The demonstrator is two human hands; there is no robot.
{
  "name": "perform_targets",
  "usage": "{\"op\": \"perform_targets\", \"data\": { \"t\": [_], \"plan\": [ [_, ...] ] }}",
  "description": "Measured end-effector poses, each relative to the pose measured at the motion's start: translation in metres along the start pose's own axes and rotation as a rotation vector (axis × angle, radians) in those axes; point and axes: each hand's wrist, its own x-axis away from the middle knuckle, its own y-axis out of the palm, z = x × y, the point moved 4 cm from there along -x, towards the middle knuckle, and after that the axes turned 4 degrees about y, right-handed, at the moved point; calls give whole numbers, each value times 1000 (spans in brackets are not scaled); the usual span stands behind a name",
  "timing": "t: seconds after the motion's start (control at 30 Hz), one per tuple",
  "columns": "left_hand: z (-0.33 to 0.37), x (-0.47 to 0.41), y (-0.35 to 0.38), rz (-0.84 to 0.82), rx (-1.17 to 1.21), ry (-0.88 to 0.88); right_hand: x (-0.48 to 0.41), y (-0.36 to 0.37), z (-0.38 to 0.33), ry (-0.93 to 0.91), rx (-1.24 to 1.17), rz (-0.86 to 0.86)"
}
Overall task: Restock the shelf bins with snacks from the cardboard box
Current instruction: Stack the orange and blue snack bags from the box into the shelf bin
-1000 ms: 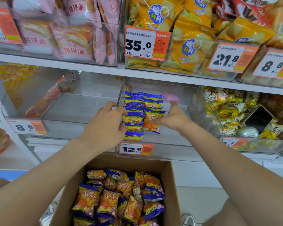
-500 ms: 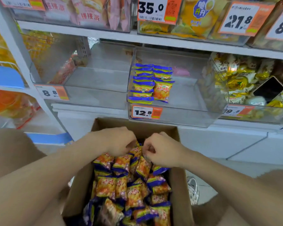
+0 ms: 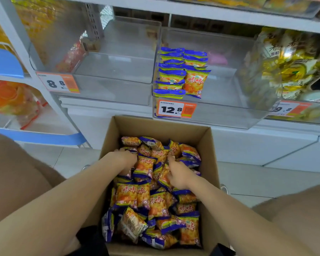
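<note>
Head view, only one cam. Both hands are now down in the cardboard box (image 3: 207, 145), a sec ago they were up at the 12.8 bin (image 3: 220, 117) setting packs in; half a sec ago they'd just dropped onto the pile. So last batch is placed and a fresh pick-up cycle is on.

Left hand (image 3: 125, 160) sits at the box's far-left part, fingers dug under the snack packs (image 3: 144, 194); its grip is curled among them but can't tell if it actually has one, fingertips hidden by the wrappers. Right hand (image 3: 179, 174) is nearer the box's middle, thumb up, fingers curled down onto packs; also can't tell whether it's clenched on one or just gathering.

Box on the floor just below the shelf's front edge, more than half full by the look of it. Stocked packs (image 3: 175, 74) stand in two short rows at the bin's left side; rest of the bin bare. Bin to the left, tag 8.8 (image 3: 58, 83), looks nearly bare too.

Judgement: task early on, many trips left.
</note>
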Motion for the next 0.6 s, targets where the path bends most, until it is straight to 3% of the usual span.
{"op": "perform_targets", "data": {
  "t": [0.2, 0.33, 0.47, 0.6],
  "plan": [
    [-2, 5, -16, 97, -55, -21, 1, -8, -8, -65, 203, -32],
    [-2, 16, -33, 208, 203, 2, 20, -35, -20, -194, -107, 41],
    [7, 51, -64, 247, 557, 161, 51, -74, -39, -271, -356, 131],
    [14, 85, -89, 342, 622, 296, 80, -101, -45, -237, -460, 157]
  ]
}}
